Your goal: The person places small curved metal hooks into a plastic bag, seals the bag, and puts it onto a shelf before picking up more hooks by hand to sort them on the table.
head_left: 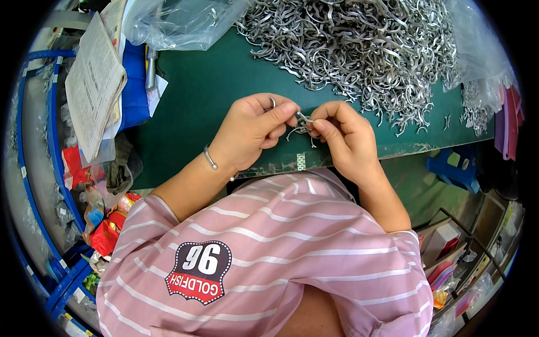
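Across the head view, a green table (191,84), a heap of curved metal pieces (359,45) at its far side. Left hand (258,126) pinched tight, right hand (348,137) likewise, slim metal piece (304,117) between them near the table's front edge, probably for fine control. Fingers hide its ends; one piece or two, can't tell.

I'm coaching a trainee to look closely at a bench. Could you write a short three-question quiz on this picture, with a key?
1. True or false: the silver cuff bracelet is worn on the left wrist.
2. What colour is the tabletop beneath the heap of curved metal pieces? A) red B) green C) white
3. What do the left hand and right hand have between them, and how is it held?

Key:
1. True.
2. B.
3. A small metal piece, pinched in the fingers of both.
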A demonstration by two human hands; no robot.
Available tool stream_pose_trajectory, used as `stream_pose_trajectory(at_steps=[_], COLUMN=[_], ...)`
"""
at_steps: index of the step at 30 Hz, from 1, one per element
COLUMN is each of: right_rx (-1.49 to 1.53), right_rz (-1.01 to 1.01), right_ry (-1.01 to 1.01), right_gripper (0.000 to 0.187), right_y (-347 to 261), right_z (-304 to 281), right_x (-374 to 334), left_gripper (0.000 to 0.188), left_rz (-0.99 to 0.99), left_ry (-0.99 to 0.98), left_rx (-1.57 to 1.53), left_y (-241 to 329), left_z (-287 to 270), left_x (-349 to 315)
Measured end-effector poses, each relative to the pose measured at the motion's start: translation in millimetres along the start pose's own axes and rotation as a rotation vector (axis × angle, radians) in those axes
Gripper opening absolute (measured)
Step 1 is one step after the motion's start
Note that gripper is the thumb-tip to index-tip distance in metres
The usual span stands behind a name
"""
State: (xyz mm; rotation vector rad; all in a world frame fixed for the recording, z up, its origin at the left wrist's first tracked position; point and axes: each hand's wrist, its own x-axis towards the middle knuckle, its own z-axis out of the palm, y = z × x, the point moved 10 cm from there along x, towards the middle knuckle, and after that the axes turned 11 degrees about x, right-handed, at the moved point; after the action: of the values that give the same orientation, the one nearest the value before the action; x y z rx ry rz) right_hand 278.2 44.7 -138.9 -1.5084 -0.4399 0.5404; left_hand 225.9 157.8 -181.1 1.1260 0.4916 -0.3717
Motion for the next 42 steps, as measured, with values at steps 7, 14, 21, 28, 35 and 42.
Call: stream_pose_trajectory(at_steps=[7,14,21,28,35,42], right_rx=[-0.102,0.039,0.121,-0.046,-0.450,-0.676], right_rz=[-0.335,-0.313,-0.283,-0.270,-0.356,-0.296], right_ry=[0.087,0.145,0.124,0.161,0.075,-0.011], right_gripper=[0.014,0.027,0.034,0.019,0.009,0.008], right_y=[-24,-16,-14,-19,-32,-31], right_z=[-2,-7,-7,-18,-9,10], right_x=[-5,-8,-9,-8,-2,4], left_gripper=[0.018,0.018,0.016,0.013,0.012,0.018], left_rz=[0.218,0.250,0.195,0.245,0.408,0.399], left_ry=[0.105,0.115,0.109,0.160,0.187,0.283], left_rx=[0.273,0.269,0.266,0.126,-0.360,-0.163], left_y=[16,17,12,25,86,69], left_z=[-2,-1,-1,-14,-84,-71], left_x=[-4,-6,-6,-5,13,10])
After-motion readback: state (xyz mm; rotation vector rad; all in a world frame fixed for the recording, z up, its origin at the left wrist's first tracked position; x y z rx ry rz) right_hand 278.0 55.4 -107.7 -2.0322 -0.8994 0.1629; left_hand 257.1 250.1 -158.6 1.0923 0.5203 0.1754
